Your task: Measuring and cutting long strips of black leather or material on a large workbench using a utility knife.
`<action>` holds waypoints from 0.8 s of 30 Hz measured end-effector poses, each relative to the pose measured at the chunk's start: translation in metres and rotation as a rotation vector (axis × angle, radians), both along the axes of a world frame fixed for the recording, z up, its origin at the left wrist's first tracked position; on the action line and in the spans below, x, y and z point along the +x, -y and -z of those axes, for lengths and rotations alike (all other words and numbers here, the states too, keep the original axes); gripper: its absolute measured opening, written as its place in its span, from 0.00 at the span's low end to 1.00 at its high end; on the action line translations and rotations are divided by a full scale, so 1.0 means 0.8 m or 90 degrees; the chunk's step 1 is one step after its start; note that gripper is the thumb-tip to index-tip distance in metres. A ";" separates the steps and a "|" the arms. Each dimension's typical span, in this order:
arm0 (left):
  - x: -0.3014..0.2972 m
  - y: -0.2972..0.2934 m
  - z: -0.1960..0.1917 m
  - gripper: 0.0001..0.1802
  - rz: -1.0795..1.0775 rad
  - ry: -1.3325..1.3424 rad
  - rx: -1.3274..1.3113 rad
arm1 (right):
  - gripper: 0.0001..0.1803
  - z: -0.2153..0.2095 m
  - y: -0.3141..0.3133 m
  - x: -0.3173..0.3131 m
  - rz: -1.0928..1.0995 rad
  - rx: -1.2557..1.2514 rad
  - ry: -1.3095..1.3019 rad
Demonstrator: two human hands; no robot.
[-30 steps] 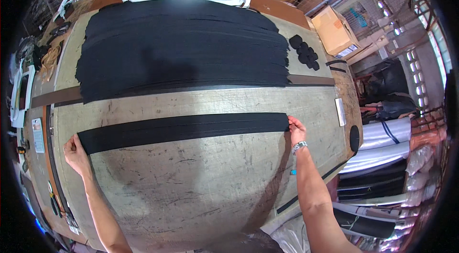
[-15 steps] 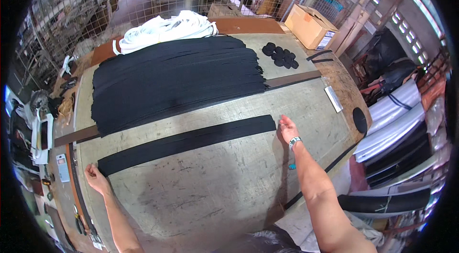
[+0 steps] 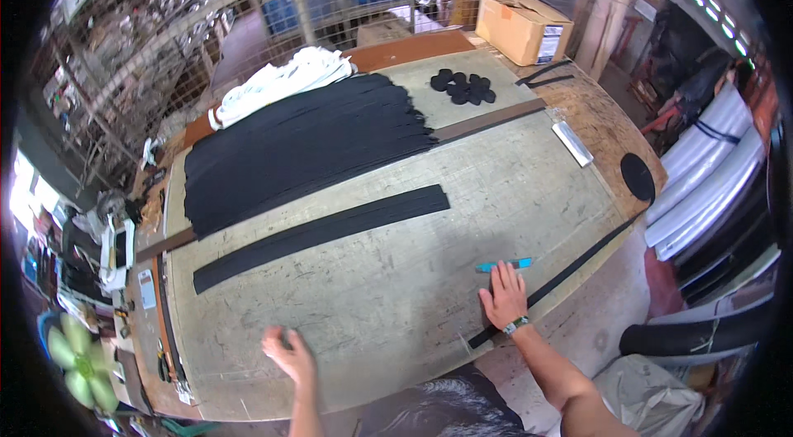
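Note:
A single black strip of fabric-like material (image 3: 322, 236) lies slantwise across the worktable (image 3: 372, 296), with neither hand on it. My left hand (image 3: 289, 354) hovers over the near part of the table, fingers loosely curled and apart, nothing in them. To the right, my right hand (image 3: 505, 298) is stretched out with its fingertips at a slim teal tool (image 3: 504, 265), which looks like a cutter knife and lies on the surface. A watch is on the right wrist. Beyond the strip lies a wide layer of similar black strips (image 3: 306, 148).
A white coiled bundle (image 3: 285, 82), black round pieces (image 3: 462, 87) and a cardboard box (image 3: 524, 28) are along the far side. A brown bar (image 3: 487, 121) crosses the table. A white block (image 3: 572, 144) and a black disc (image 3: 637, 177) sit at right. A green fan (image 3: 83, 361) stands lower left.
Both hands have left the ends of the black strip. My left hand moved right and nearer; my right hand came nearer, onto the teal tool. The view has shifted.

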State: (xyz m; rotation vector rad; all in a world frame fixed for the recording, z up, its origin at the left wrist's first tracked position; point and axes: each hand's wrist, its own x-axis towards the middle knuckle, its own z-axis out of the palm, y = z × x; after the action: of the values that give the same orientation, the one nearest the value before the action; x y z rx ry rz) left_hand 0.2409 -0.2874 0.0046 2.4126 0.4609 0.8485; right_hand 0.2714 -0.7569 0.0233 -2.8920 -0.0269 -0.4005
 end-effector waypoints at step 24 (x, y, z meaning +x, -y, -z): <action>-0.065 0.382 -0.067 0.12 0.414 -0.412 -0.312 | 0.14 -0.070 0.051 -0.021 -0.440 0.246 -0.461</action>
State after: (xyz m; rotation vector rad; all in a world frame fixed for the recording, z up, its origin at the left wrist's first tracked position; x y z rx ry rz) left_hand 0.1891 -0.5926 0.0579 2.1006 0.0648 -0.3093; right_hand 0.2545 -0.7980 0.0791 -2.2819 -0.7044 0.6743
